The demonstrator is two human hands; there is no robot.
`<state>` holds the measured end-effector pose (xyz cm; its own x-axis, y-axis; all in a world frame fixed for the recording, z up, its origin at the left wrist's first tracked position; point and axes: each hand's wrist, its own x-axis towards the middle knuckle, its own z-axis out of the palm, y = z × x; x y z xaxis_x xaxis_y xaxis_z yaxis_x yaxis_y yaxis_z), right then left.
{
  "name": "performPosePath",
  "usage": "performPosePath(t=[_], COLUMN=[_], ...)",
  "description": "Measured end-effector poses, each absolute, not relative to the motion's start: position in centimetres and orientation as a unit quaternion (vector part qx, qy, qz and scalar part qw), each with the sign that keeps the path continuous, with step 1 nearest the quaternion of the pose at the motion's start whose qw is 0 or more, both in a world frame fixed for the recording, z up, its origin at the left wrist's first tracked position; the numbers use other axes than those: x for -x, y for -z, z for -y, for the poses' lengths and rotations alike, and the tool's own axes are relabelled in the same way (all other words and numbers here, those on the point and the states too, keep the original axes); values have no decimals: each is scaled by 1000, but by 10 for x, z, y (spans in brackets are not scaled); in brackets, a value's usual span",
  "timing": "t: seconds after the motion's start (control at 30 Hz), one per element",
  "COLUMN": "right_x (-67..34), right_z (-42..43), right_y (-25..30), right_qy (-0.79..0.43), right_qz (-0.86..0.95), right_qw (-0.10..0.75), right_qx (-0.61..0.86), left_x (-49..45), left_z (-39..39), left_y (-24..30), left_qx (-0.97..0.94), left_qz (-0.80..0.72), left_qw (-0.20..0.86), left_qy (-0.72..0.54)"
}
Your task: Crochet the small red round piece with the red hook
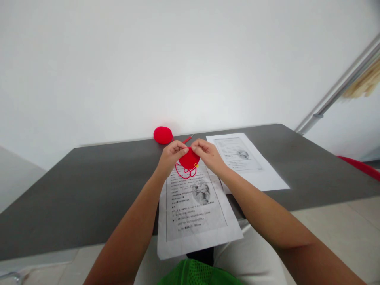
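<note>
My left hand (171,155) and my right hand (207,153) meet over the desk, both pinched on a small red crocheted piece (189,160). A yellow marker sits at the piece's right edge. Loops of red yarn (183,173) hang from it onto a printed sheet (192,209). A red-handled crochet hook (188,139) sticks out behind my fingers; which hand holds it is hidden. Behind my hands, a red yarn ball (163,135) rests near the wall.
The dark grey desk (89,186) stands against a white wall. A second printed sheet (246,160) lies to the right. A metal pole (335,93) leans at the right, with a red object (360,165) below it. Green fabric (196,274) lies on my lap.
</note>
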<state>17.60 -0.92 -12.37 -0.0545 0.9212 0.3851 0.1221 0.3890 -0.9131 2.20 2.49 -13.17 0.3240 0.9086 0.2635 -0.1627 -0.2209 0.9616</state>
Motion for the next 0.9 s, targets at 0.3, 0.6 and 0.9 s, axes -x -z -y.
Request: performPosePath(t=[0.3, 0.6, 0.9], right_x=[-175, -176, -176], right_z=[11, 9, 9], right_y=[122, 124, 123], right_qy=[-348, -320, -371], right_qz=[631, 619, 616], right_qw=[553, 575, 559], right_qx=[419, 429, 413], left_x=[-24, -24, -23], left_z=[-22, -24, -26], left_y=[130, 130, 133], left_qx=[-615, -586, -590], left_qz=[-306, -312, -309], left_qw=[538, 566, 557], left_qy=[-489, -489, -496])
